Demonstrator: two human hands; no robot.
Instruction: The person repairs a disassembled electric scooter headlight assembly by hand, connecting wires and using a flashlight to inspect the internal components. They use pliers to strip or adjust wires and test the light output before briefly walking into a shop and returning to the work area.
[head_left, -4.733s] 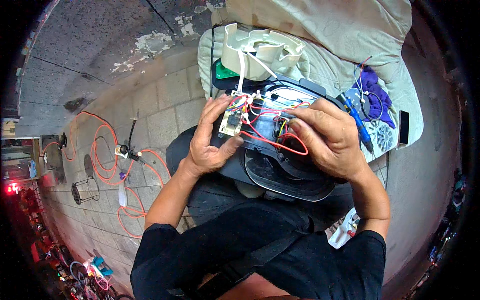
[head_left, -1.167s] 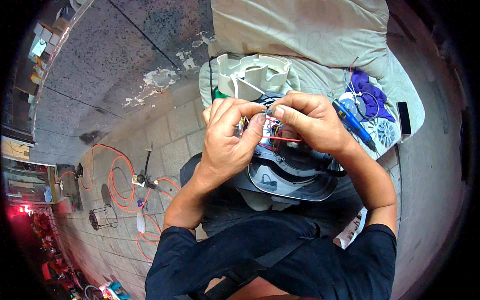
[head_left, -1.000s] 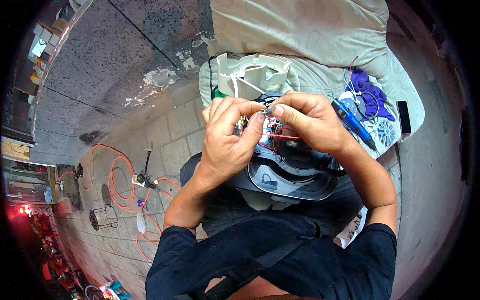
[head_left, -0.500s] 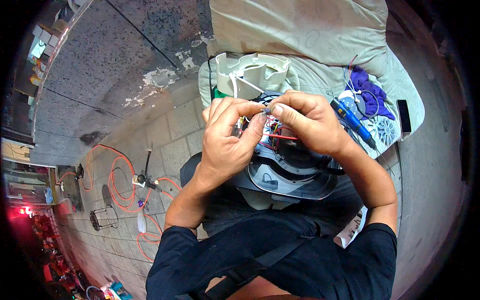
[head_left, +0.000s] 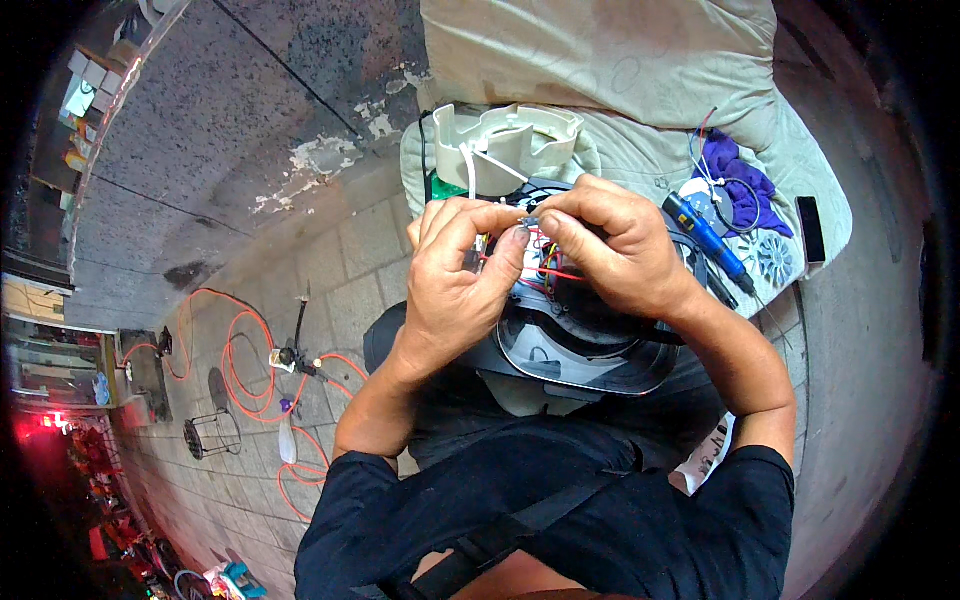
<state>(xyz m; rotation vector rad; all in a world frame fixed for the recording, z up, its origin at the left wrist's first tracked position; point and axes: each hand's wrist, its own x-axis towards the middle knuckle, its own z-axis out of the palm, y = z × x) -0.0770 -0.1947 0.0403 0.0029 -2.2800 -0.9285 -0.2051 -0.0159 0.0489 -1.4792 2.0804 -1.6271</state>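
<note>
A grey and black appliance (head_left: 590, 370) with a clear front rests on my lap, its upper side uncovered. Red, yellow and other thin wires (head_left: 548, 272) run across its inside. Above them, my left hand (head_left: 455, 268) pinches a small greyish wire connector (head_left: 530, 222) between thumb and forefinger. My right hand (head_left: 622, 245) grips the other side of the same piece with its thumb and forefinger, so the fingertips nearly meet. The fingers cover most of the connector, and its exact shape cannot be made out.
Beyond the appliance, a cream plastic housing (head_left: 490, 160) stands on a padded seat (head_left: 640, 160). To the right lie a blue electric screwdriver (head_left: 710, 240), a purple cloth (head_left: 735, 170), a finned disc (head_left: 772, 258) and a phone (head_left: 810, 230). An orange cord (head_left: 232, 370) loops over the paving at left.
Both hands keep their pinch, with only slight finger shifts around the small connector. The whole view has moved a little.
</note>
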